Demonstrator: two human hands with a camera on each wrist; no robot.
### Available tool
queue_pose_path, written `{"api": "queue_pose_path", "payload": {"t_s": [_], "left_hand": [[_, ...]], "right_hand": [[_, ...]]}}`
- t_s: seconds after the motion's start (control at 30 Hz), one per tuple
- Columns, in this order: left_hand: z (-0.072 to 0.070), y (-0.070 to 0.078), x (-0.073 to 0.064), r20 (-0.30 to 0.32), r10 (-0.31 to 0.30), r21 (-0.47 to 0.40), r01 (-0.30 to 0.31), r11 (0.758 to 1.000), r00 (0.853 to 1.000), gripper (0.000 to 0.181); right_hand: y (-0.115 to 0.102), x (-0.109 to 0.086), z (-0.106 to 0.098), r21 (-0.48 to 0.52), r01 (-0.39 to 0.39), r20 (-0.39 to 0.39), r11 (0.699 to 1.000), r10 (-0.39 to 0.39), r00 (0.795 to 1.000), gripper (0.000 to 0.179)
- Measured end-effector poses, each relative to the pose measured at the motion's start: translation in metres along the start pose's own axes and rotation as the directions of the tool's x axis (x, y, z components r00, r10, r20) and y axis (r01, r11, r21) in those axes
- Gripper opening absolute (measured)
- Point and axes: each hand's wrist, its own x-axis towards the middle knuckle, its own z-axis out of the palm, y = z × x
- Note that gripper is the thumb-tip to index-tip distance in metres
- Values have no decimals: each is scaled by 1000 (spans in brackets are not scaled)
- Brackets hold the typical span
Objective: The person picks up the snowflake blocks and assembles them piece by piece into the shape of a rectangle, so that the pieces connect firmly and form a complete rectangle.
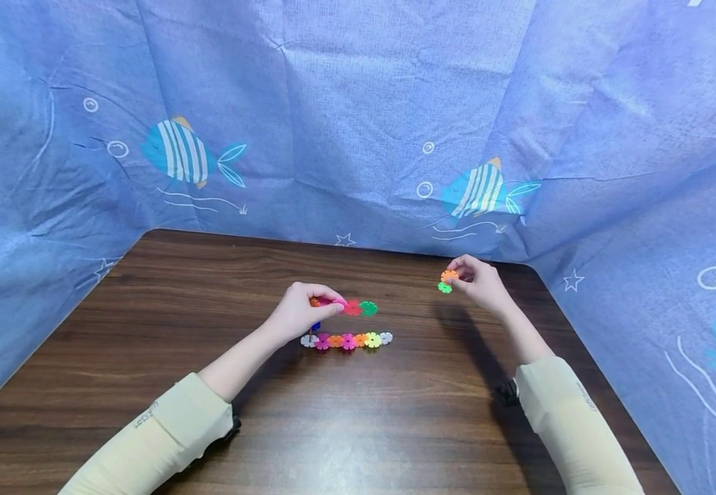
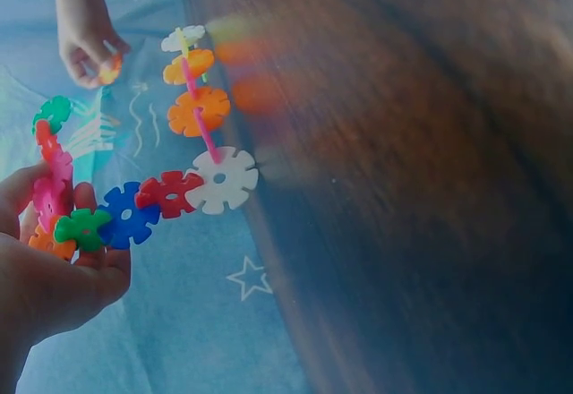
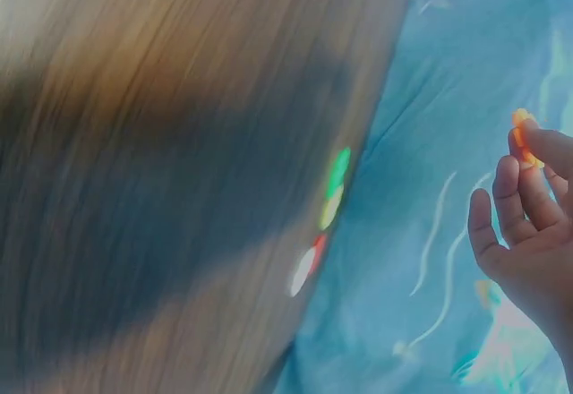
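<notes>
L hand (image 1: 305,313): thumb + fingers pinch a pink pc (image 2: 47,201) nr one end of the flower-pc chain (image 1: 348,342).
R hand (image 1: 480,283): well apart, at approx 3 o'clock of L; thumb + fingers pinch orange pc (image 1: 451,276), w/ light green pc (image 1: 444,287) joined at its 7 o'clock.
Chain, short end: from L fingers twd 3 o'clock, red pc (image 1: 352,308) then dk green pc (image 1: 368,309).
Chain, long end: folds back via blue pc (image 2: 134,224) & white pc (image 2: 240,179), then runs off as a row at abt 4 o'clock of L; on the surface (image 1: 148,357) or just above, can't tell.
Surface: brown woodgrain, under it all; fish-print cloth (image 1: 345,103) at 12 o'clock.
Chain risk: prob. a joint pops or twists, esp. nr blue pc, bc L pinches only one end & the row's wt pulls on slotted links.
R risk: pair cd slip or part, bc only fingertips hold it.
</notes>
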Motion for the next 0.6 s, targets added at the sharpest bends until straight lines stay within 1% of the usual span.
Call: {"api": "queue_pose_path", "payload": {"t_s": [0.17,0.23,0.3,0.4,0.5,0.6], "left_hand": [[-1,-1,1,-4,-4,4,4,1000,1000,12],[-1,-2,2,-5,-2,2,2,1000,1000,12],[-1,-2,1,-7,3,-4,-3,1000,1000,13],[-1,-2,1,-10,9,-14,-9,1000,1000,14],[-1,-3,2,-10,16,-10,-16,1000,1000,14],[-1,-4,3,-8,20,-1,-20,1000,1000,14]], "right_hand": [[-20,-1,2,127,-17,4,992,16,1000,24],[-28,-1,3,189,-29,6,982,28,1000,24],[-35,-2,5,261,-41,7,964,40,999,24],[-49,-3,10,381,-86,24,921,83,996,24],[-61,-5,15,497,-145,61,856,133,989,25],[-73,-8,19,551,-193,95,812,169,981,25]]}}
